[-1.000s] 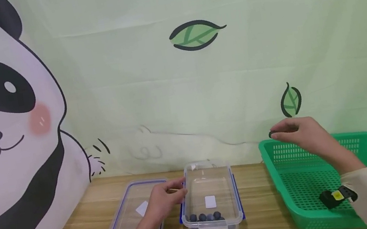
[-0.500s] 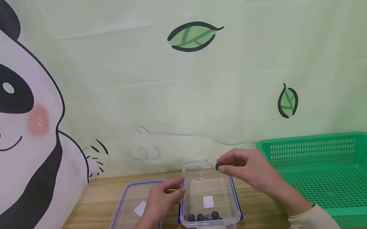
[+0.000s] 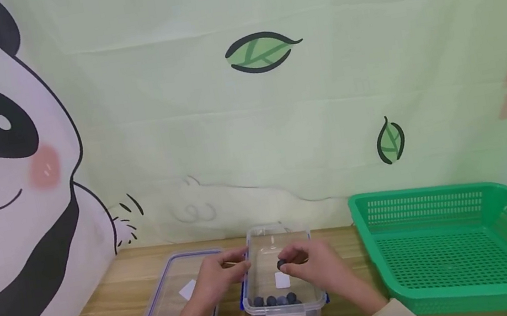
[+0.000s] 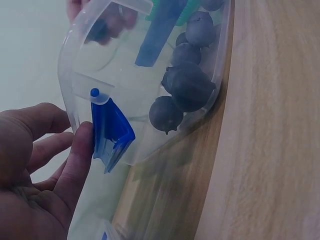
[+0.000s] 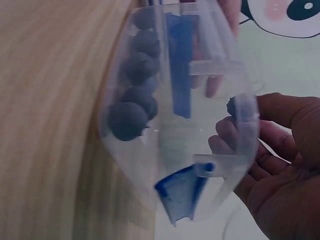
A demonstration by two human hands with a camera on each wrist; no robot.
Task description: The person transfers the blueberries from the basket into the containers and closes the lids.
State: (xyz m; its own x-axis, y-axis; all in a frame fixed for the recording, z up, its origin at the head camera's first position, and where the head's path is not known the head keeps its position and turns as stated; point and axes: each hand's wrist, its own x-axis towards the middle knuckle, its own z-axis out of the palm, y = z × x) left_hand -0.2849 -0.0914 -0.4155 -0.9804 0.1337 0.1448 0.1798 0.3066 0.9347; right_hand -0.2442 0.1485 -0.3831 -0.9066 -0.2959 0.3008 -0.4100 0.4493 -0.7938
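A clear plastic food box (image 3: 284, 312) with blue side latches (image 4: 111, 132) stands uncovered on the wooden table. Several blueberries (image 3: 271, 301) lie along its near end. My left hand (image 3: 219, 281) steadies the box from the left, its fingertips against the rim and the latch in the left wrist view. Between thumb and fingertips my right hand (image 3: 319, 267) pinches a single blueberry (image 3: 281, 264), held over the box. In the right wrist view that blueberry (image 5: 231, 107) shows through the clear wall, with the fingertips just inside the rim.
Left of the box, the blue-edged clear lid (image 3: 158, 308) lies flat, partly behind my left forearm. A large green plastic basket (image 3: 376, 260) stands on the right. Behind the table hangs a pale green cloth (image 3: 211, 148) with a printed panda and leaves.
My right hand has come left and down from above the green basket's edge to over the box, carrying the blueberry. My left hand has stayed at the box's left side.
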